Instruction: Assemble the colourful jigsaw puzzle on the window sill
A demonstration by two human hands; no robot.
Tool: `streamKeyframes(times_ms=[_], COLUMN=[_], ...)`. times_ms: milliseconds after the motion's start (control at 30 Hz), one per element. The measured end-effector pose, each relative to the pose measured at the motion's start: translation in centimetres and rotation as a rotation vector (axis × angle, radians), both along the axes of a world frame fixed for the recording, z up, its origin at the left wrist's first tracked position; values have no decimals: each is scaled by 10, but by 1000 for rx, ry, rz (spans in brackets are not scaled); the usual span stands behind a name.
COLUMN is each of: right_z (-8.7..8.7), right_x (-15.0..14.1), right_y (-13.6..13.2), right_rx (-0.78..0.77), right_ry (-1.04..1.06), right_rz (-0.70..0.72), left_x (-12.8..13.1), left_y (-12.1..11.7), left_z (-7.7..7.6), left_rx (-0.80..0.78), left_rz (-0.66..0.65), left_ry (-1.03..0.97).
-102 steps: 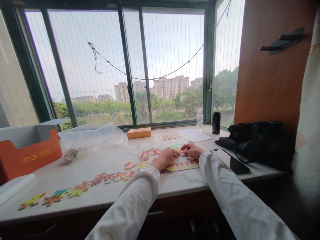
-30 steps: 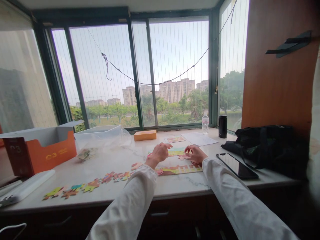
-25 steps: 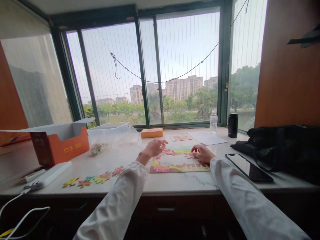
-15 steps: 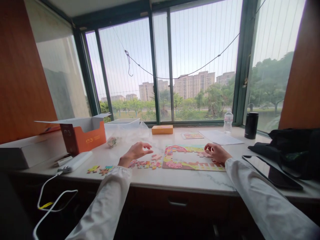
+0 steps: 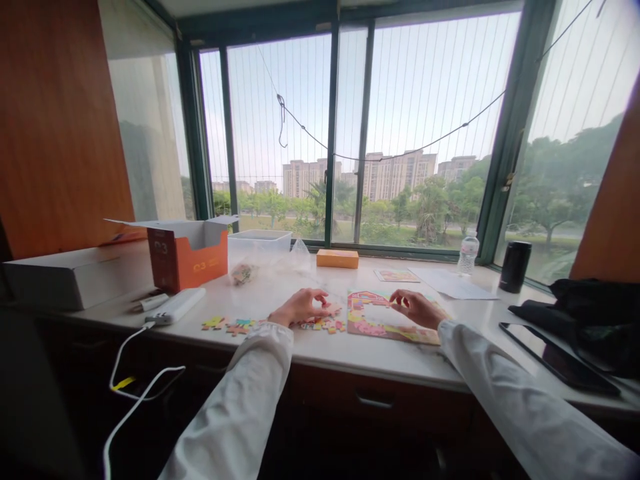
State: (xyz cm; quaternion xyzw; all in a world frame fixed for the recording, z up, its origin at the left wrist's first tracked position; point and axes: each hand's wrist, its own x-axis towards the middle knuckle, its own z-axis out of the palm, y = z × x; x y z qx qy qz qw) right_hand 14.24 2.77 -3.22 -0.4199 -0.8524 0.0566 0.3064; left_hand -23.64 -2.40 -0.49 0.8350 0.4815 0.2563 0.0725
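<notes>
A jigsaw puzzle board [image 5: 393,335] lies on the white tabletop, with a bordered picture around a pale unfilled middle. Over its upper right part hovers my right hand [image 5: 419,309], fingers bent, with a gap between thumb and forefinger; no piece shows in it. Just left of the board, my left hand [image 5: 299,307] is low over a group of loose puzzle pieces [image 5: 334,325]. Its fingers curve apart from the thumb, and nothing is visible between them. Further left lie more loose pieces [image 5: 239,327], partly behind my left sleeve.
An orange open box [image 5: 203,260], a clear plastic tub [image 5: 263,240] and a white power strip [image 5: 181,307] stand left. Behind are a small orange box [image 5: 337,259] and a picture card [image 5: 397,275]. Right are a bottle [image 5: 468,257], black tumbler [image 5: 515,268] and tablet [image 5: 555,357].
My right hand has moved left across the board, away from its right border. My left hand has come slightly lower, nearer the loose pieces. The whole view has shifted, with the scene sliding right.
</notes>
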Motion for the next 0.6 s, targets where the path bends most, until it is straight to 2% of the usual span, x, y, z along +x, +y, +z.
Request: streamKeyframes(times_ms=[133,233,300,433,533,600], right_z=[3,4,8,17,22,23], right_x=[-75,-112,-123,-117,-88,-60], right_y=[-7,-9,-10,-17,-23,-25], right_rx=[1,37,37,13,15,8], right_ry=[-20,39,77,117,159,199], right_rz=[219,246,238,257,260,218], left_x=[3,7,11,28,57,86], left_y=[-5,-8,-11,-14,-12,-8], left_z=[0,3,6,17,26,31], left_rx=[213,278,286,296,302,298], left_rz=[13,-8,-34,-70,-145,-205], left_ry=[-35,-51,-37,26,54,71])
